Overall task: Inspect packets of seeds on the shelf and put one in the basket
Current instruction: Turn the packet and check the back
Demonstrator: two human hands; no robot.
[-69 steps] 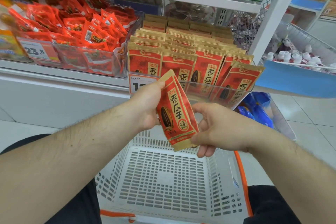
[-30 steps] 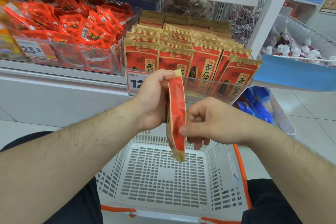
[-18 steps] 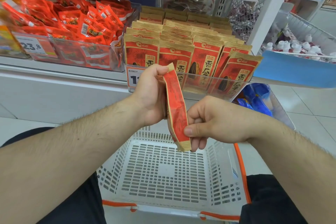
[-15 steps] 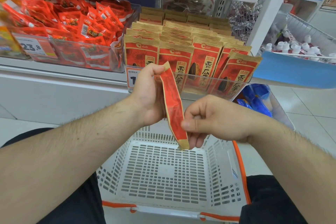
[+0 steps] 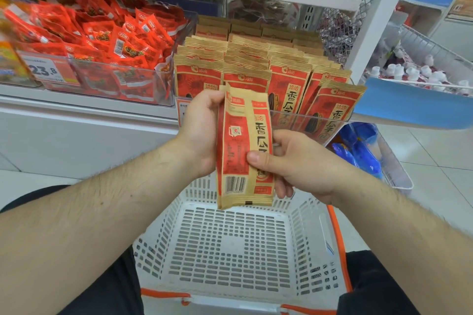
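Both hands hold one seed packet (image 5: 243,151) up over the basket. My left hand (image 5: 202,133) has its fingers curled round the packet's left edge near the top. My right hand (image 5: 289,163) pinches the lower right side, with the thumb pressed on the front. Two hands keep the packet flat and still, so the small print is easy to read. The side with the barcode faces up, and I think that is the back, the side you check before you buy.

Just below the packet sits the white basket (image 5: 314,243) with orange handles. Nothing lies in the part I can see. It rests close to the person's legs, right under the hands, so the packet only has to drop a little way to land inside. That step is not done yet.

Farther off is the shelf (image 5: 87,107). A clear bin on it holds the other seed packets (image 5: 289,77), standing in neat rows with their fronts facing out so shoppers can see them. To the left is another clear bin piled with red snack packs (image 5: 107,41), and a price tag (image 5: 44,70) is stuck on its front. Off to the right, a wire rack holds small white bottles (image 5: 414,71).

I think the looking part is nearly over.
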